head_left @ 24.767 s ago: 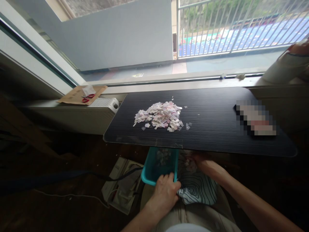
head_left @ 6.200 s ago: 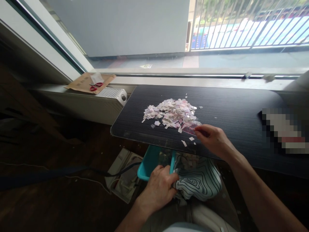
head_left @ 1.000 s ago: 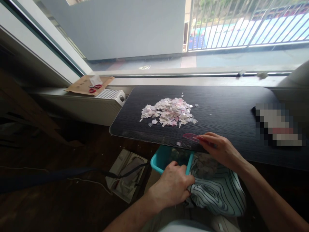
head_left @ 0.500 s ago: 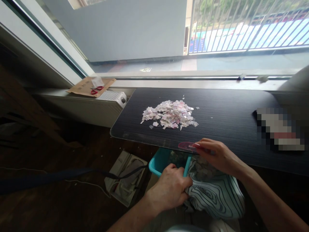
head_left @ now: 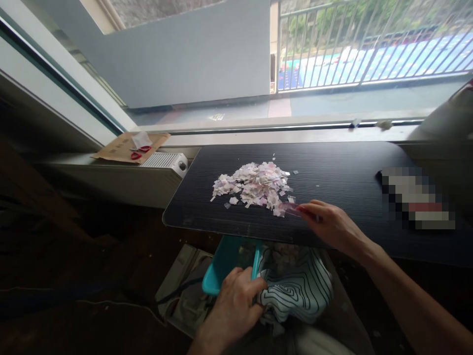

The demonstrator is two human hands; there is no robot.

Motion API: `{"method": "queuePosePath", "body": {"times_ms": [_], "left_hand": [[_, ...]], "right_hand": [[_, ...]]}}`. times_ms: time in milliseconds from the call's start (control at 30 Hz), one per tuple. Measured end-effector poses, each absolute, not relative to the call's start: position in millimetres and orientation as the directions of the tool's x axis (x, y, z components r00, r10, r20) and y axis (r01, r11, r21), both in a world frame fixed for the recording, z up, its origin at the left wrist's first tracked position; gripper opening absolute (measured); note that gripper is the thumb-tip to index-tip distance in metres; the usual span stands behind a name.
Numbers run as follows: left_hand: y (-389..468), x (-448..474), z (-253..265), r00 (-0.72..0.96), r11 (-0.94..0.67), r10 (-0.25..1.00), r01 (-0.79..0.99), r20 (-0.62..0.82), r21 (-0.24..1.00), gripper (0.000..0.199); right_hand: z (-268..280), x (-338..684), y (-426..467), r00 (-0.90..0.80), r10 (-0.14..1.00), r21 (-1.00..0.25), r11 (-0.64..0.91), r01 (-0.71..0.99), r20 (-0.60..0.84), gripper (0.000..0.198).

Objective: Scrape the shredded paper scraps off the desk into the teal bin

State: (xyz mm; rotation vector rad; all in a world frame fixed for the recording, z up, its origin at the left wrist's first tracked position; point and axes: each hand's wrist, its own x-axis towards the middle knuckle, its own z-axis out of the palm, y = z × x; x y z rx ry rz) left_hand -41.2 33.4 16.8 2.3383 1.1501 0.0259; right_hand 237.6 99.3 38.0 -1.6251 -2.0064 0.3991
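My right hand (head_left: 330,224) pinches a thin, see-through pink plastic piece (head_left: 290,209), rounded in outline; its exact kind I cannot tell. Its far end touches the near right edge of a heap of small pale paper scraps (head_left: 258,182) on the black table (head_left: 340,167). Below the table's front edge, my left hand (head_left: 238,298) is closed over the rim of a teal plastic bin (head_left: 214,276). Against that hand and the bin lies a pale green cloth bag (head_left: 295,291) with black wavy lines, its mouth holding more scraps.
A phone-like dark object (head_left: 417,199), partly blurred out, lies at the table's right. Red-handled scissors (head_left: 136,155) rest on a brown envelope (head_left: 111,150) on the left ledge, by a white radiator (head_left: 164,161). An open box (head_left: 185,281) stands on the floor.
My right hand has brought the pink plastic piece from the table's front edge up to the scraps, some of which now lie nearer. My left hand and the bin have shifted left in view.
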Motion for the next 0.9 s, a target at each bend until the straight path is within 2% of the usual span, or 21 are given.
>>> {"method": "queuePosePath", "body": {"times_ms": [300, 467, 600, 700, 900], "left_hand": [[38, -38, 15, 0.649, -0.504, 0.735, 0.716, -0.195, 0.484, 0.014], [36, -38, 15, 0.645, -0.499, 0.733, 0.727, -0.218, 0.472, 0.015], [35, -37, 15, 0.641, -0.495, 0.734, 0.731, -0.223, 0.470, 0.015], [36, -37, 16, 0.642, -0.500, 0.736, 0.730, -0.216, 0.466, 0.014], [36, -37, 16, 0.649, -0.509, 0.730, 0.725, -0.215, 0.464, 0.016]], "right_hand": [[32, 261, 84, 0.080, 0.971, -0.557, 0.061, 0.828, 0.226, 0.022], [31, 253, 86, -0.001, 0.981, -0.606, 0.122, 0.786, 0.195, 0.023], [33, 251, 86, 0.052, 0.974, -0.601, 0.094, 0.794, 0.222, 0.023], [35, 250, 86, 0.019, 0.980, -0.628, 0.113, 0.770, 0.200, 0.022], [38, 247, 86, 0.062, 0.971, -0.571, 0.083, 0.817, 0.229, 0.022]]}}
